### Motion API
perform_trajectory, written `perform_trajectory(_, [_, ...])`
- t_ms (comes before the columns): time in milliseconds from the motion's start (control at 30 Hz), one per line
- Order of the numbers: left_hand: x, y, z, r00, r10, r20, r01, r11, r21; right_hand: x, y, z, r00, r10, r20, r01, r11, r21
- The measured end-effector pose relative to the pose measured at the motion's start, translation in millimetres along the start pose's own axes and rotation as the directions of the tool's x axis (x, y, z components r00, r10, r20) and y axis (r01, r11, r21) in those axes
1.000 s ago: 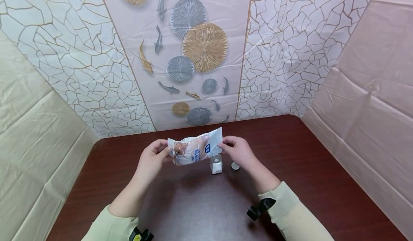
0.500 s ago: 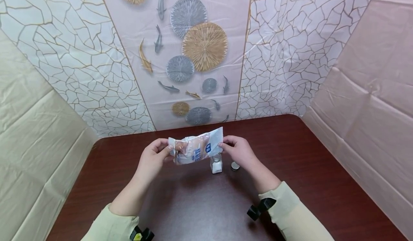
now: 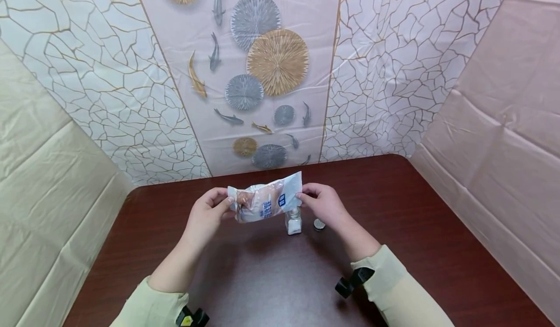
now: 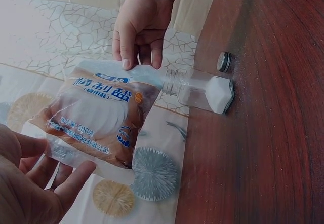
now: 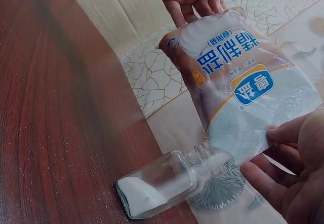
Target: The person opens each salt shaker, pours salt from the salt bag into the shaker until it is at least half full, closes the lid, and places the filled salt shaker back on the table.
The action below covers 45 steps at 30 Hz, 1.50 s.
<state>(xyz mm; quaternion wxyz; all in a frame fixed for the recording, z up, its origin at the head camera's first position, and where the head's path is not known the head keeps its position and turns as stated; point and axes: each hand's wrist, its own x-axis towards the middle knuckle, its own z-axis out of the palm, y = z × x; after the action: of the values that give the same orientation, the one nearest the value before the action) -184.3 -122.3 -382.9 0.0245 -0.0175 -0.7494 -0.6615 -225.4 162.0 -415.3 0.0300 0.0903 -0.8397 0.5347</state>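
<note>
A printed plastic bag of salt (image 3: pixel 262 203) is held above the table, stretched between both hands. My left hand (image 3: pixel 210 213) pinches its left end between thumb and fingers. On the other side, my right hand (image 3: pixel 323 203) pinches the end by the spout corner. That corner meets the threaded mouth of an upright glass shaker jar (image 5: pixel 157 183), as both wrist views show. White salt (image 4: pixel 218 95) lies in the jar's bottom, and a whitish streak shows through its neck and body. The perforated metal lid (image 3: pixel 319 225) rests on the table right of the jar.
The dark red wooden table (image 3: pixel 258 278) carries scattered white grains near the jar, seen in the wrist views. A patterned cloth wall (image 3: pixel 280 118) stands behind its far edge, with plain cloth panels (image 3: pixel 494 137) at both sides.
</note>
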Motion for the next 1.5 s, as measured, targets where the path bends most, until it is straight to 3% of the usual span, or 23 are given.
perform_trajectory(300, [-0.1,-5.2,-3.3,1.000,-0.014,-0.014,0.013,1.000,-0.004,0.4,-4.4,1.6,1.000,-0.003,0.004,0.003,1.000,-0.022])
perform_trajectory(800, [-0.9,-1.1,-4.8,1.000,-0.019,-0.022,0.019,1.000,0.007,0.6,-3.5,3.1,1.000,-0.015,0.006,0.015,1.000,-0.010])
perform_trajectory(1500, [-3.3,2.4,-1.6,1.000,0.011,-0.013,-0.011,1.000,-0.009,-0.3,-3.1,2.6,1.000,0.001,0.008,-0.001,1.000,-0.006])
